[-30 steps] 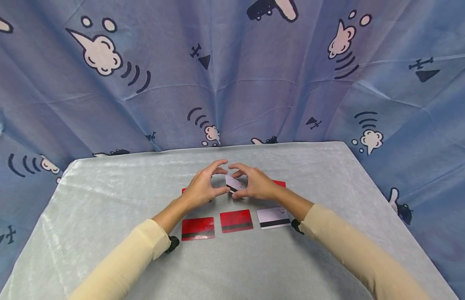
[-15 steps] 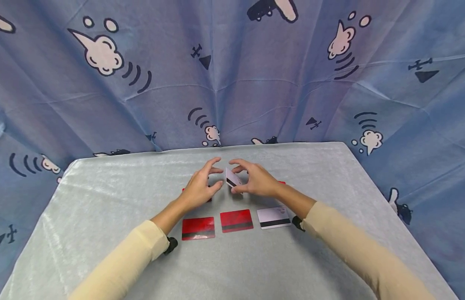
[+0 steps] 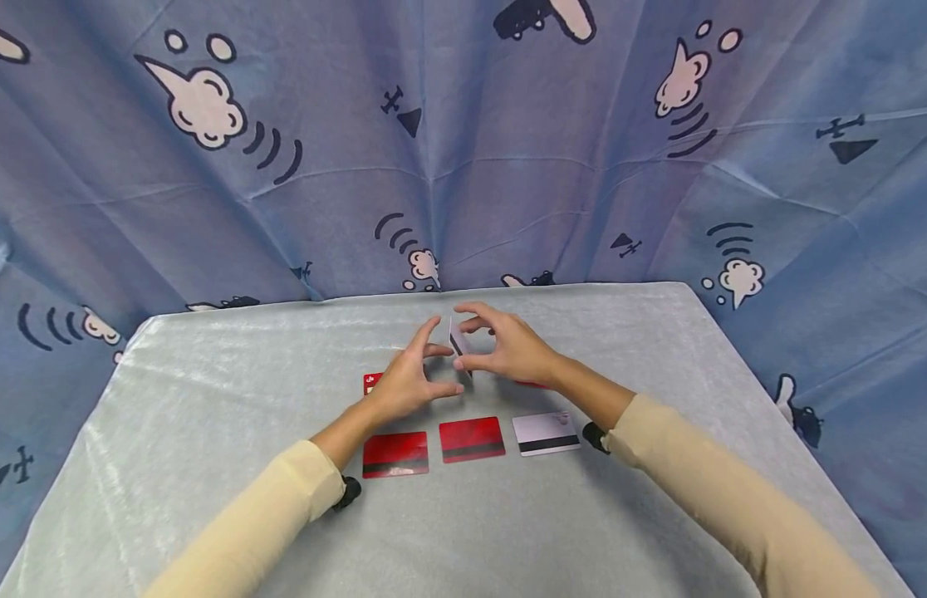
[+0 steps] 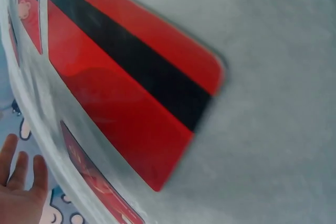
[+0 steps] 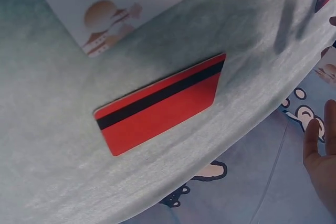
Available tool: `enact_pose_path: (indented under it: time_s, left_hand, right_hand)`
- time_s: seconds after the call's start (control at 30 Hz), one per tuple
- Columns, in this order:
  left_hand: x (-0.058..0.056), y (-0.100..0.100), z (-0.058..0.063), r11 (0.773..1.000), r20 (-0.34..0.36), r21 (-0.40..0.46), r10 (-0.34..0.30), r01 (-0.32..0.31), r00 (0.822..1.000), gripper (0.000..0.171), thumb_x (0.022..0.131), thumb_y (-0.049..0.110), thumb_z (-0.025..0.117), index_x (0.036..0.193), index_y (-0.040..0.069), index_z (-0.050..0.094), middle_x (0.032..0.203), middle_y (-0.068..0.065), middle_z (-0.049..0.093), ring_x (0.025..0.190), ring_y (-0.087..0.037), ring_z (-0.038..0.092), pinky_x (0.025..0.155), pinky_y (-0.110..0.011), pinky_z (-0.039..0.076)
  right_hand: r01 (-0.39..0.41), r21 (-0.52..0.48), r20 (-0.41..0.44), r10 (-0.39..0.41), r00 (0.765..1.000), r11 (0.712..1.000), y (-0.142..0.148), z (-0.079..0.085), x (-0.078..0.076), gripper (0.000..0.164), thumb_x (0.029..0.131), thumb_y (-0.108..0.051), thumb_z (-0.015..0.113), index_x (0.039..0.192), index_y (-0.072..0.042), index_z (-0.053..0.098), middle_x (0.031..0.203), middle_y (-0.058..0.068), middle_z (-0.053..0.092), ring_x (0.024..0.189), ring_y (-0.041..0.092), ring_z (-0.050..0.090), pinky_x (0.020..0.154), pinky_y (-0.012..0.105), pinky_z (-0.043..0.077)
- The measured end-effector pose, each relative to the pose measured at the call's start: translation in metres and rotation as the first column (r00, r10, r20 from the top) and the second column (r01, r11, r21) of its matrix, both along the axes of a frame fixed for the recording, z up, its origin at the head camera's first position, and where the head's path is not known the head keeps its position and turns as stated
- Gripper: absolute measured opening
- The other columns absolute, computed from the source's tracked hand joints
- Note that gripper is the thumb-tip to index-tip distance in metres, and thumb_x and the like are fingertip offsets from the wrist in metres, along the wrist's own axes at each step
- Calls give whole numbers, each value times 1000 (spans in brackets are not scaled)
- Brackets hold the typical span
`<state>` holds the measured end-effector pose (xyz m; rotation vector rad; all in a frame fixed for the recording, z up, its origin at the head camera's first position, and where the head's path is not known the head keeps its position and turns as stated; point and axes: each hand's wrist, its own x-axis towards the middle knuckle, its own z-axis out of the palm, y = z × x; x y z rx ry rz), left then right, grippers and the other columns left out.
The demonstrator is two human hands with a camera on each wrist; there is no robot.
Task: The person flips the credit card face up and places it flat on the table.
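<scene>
Above the middle of the table, my right hand (image 3: 514, 353) pinches a white card (image 3: 458, 339) with a black stripe. The card stands steeply on edge, almost edge-on to the head view; part of its printed face (image 5: 327, 71) shows in the right wrist view. Just left of it is my left hand (image 3: 405, 378), fingers and thumb spread, holding nothing. Whether a left fingertip touches the card, I cannot tell. A red card (image 3: 371, 381) lies partly hidden behind the left hand. Another red card (image 5: 163, 103) lies below the right hand, mostly covered in the head view.
Nearer the front, two red cards with dark stripes (image 3: 394, 456) (image 3: 472, 440) and a white striped card (image 3: 546, 433) lie in a row. They rest on a pale grey cloth-covered table (image 3: 463, 531). A blue printed curtain (image 3: 463, 166) hangs behind the far edge.
The left thumb has come off the white card; that hand drew back left, then moved in close again. The right hand has raised the card and turned it more upright.
</scene>
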<state>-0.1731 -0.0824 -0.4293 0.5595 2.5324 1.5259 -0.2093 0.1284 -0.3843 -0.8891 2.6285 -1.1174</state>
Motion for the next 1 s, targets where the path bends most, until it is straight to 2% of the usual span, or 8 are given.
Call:
enact_pose_path:
  time_s: [0.37,0.73,1.0]
  left_hand:
    - [-1,7,1,996,99,90,-15,6,995,113,77,13,86,160,15,9,135,-18,60,126,-25,56,108,-49,38]
    - [-1,7,2,996,95,93,-21,12,995,115,77,15,87,161,15,8,129,-14,64,118,-22,59,105,-47,40]
    - [-1,7,1,996,92,86,-27,19,995,116,77,15,87,161,13,7,129,-14,64,121,-22,57,108,-48,37]
  right_hand:
    - [-9,-62,10,10,1000,998,-4,4,3,74,82,-33,83,145,-17,47,125,4,68,121,26,59,102,54,43]
    - [-29,-62,-11,29,1000,998,-5,3,3,74,83,-31,83,145,-15,47,124,4,69,121,21,59,100,48,45]
    - [-40,-68,-12,39,999,997,-6,5,3,75,83,-29,83,145,-13,45,124,5,68,118,22,61,100,51,44]
